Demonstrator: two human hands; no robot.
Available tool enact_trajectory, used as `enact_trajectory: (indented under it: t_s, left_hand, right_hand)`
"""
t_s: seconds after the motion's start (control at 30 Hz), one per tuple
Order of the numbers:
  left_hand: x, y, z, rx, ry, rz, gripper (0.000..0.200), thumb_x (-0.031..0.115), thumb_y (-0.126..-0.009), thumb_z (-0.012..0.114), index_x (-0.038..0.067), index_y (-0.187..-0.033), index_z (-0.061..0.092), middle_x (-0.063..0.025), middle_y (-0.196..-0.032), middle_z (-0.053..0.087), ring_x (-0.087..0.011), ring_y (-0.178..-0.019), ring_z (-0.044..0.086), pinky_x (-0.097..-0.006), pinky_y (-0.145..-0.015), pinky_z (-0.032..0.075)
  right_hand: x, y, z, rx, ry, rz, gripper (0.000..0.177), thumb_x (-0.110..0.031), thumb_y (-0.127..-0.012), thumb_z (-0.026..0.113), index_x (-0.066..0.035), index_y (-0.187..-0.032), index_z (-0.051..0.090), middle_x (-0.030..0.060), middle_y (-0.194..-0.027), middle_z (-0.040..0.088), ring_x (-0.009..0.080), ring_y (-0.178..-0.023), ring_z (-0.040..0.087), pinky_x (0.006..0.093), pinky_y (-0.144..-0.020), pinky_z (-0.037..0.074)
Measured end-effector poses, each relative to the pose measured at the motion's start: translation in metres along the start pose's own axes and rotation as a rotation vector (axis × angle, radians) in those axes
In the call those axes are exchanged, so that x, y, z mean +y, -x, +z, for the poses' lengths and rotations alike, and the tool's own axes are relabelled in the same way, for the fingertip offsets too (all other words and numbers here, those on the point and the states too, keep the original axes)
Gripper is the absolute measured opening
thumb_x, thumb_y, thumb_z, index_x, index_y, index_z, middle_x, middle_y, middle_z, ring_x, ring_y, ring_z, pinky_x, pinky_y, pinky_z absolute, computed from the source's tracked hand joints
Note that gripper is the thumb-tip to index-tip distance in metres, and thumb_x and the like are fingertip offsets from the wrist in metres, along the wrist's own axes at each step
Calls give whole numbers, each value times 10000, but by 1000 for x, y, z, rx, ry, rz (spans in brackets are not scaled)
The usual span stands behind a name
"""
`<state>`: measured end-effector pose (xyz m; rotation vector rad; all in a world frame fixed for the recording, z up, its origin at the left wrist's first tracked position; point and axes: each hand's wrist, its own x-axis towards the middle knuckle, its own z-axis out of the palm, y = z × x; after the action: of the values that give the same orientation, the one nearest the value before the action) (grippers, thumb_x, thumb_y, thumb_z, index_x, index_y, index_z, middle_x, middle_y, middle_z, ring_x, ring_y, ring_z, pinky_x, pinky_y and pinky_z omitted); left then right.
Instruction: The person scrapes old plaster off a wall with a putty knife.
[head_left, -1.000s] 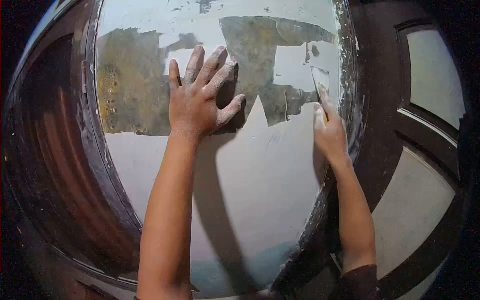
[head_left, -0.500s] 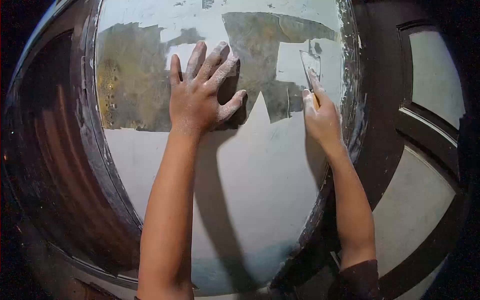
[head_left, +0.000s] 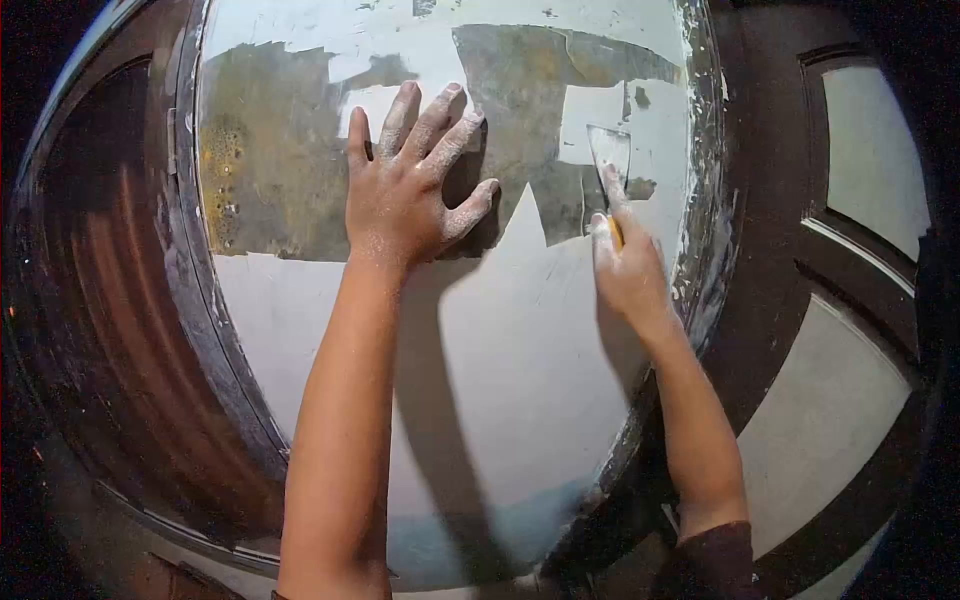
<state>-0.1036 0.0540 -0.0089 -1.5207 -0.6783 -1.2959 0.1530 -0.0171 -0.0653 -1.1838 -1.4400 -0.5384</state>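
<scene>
My left hand [head_left: 410, 190] lies flat on the wall panel [head_left: 530, 370], its fingers spread and dusted white. Gripped in my right hand [head_left: 630, 265] is a putty knife [head_left: 610, 155], with a wide metal blade and a bit of yellow handle showing. One finger stretches along the blade, which is against the panel at its right side or very close to it. Around both hands runs a bare grey-brown band [head_left: 290, 150] with ragged edges, where the white coating is gone. White patches [head_left: 585, 110] remain within that band.
A dark wooden door or panel [head_left: 110, 290] stands on the left. To the right is dark framing with pale panes [head_left: 870, 150]. Chipped, paint-flecked frame edges [head_left: 700, 160] border the white panel on both sides.
My right hand and the putty knife have moved down and slightly left across the panel. My left hand keeps its place on the wall while the whole view shifts slightly.
</scene>
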Motion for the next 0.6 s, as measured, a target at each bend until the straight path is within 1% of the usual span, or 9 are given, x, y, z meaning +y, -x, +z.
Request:
enact_trajectory:
  t_s: [0.03, 0.17, 0.2, 0.3, 0.37, 0.43, 0.5, 0.53, 0.6]
  left_hand:
    - [-1, 0, 2, 29, 25, 5, 624, 624, -854, 715, 337, -1405, 657, 75, -1632, 468, -265, -1548, 360, -608, -1281, 118]
    - [0, 0, -2, -3, 28, 0, 626, 620, -859, 710, 333, -1412, 650, 72, -1633, 467, -269, -1549, 358, -600, -1284, 111]
    - [1, -1, -1, -12, 22, -6, 632, 617, -862, 708, 333, -1423, 641, 71, -1633, 466, -270, -1549, 358, -598, -1285, 111]
    - [-1, 0, 1, -6, 5, 3, 644, 613, -868, 703, 333, -1442, 623, 67, -1631, 469, -271, -1549, 357, -599, -1284, 112]
    - [0, 0, 1, 0, 7, 5, 648, 608, -870, 703, 330, -1449, 617, 63, -1626, 476, -273, -1546, 362, -601, -1283, 121]
    - [-1, 0, 1, 19, 23, 6, 646, 602, -866, 708, 328, -1445, 623, 59, -1623, 480, -275, -1544, 368, -604, -1281, 128]
    - [1, -1, -2, 5, 35, -3, 632, 599, -864, 708, 326, -1430, 638, 54, -1622, 484, -280, -1542, 372, -613, -1273, 139]
    - [0, -1, -2, -3, 19, -8, 627, 601, -866, 705, 327, -1427, 639, 54, -1622, 483, -283, -1543, 370, -613, -1272, 140]
    - [0, 0, 0, -10, 4, -3, 622, 607, -869, 700, 329, -1423, 640, 55, -1622, 481, -286, -1544, 367, -613, -1273, 139]
  right_hand:
    - [3, 12, 1, -37, 43, -8, 613, -276, -1031, 558, -254, -1619, 387, 295, -930, 712, 518, -910, 670, 582, -845, 521]
    - [-6, 5, -5, -38, -12, 22, 575, -272, -1038, 553, -233, -1597, 424, 300, -902, 700, 517, -873, 669, 586, -813, 514]
    - [-17, -7, -13, -64, -24, 28, 535, -192, -1060, 520, -104, -1582, 447, 295, -1369, 624, 481, -1231, 623, 449, -1014, 504]
    - [-9, -31, -12, -61, -21, 52, 548, -201, -1057, 525, -98, -1588, 435, 332, -1200, 670, 463, -1025, 700, 444, -910, 527]
    - [-6, -16, -5, -7, -16, 7, 552, -255, -1043, 546, -179, -1581, 449, 293, -939, 706, 515, -900, 672, 561, -812, 524]
    - [-15, 7, -8, -120, 49, 128, 580, -255, -1037, 543, -243, -1605, 423, 282, -854, 688, 510, -851, 665, 568, -808, 521]
    - [-13, 11, -3, -55, 0, 30, 583, -266, -1034, 546, -274, -1605, 423, 280, -823, 675, 511, -829, 660, 575, -811, 520]
    - [-13, 5, -7, -99, 49, 109, 580, -268, -1034, 541, -264, -1603, 427, 288, -873, 689, 511, -851, 665, 580, -815, 519]
    - [-12, -21, -9, -30, 15, 25, 570, -262, -1033, 535, -255, -1595, 439, 291, -979, 708, 517, -903, 670, 571, -830, 525]
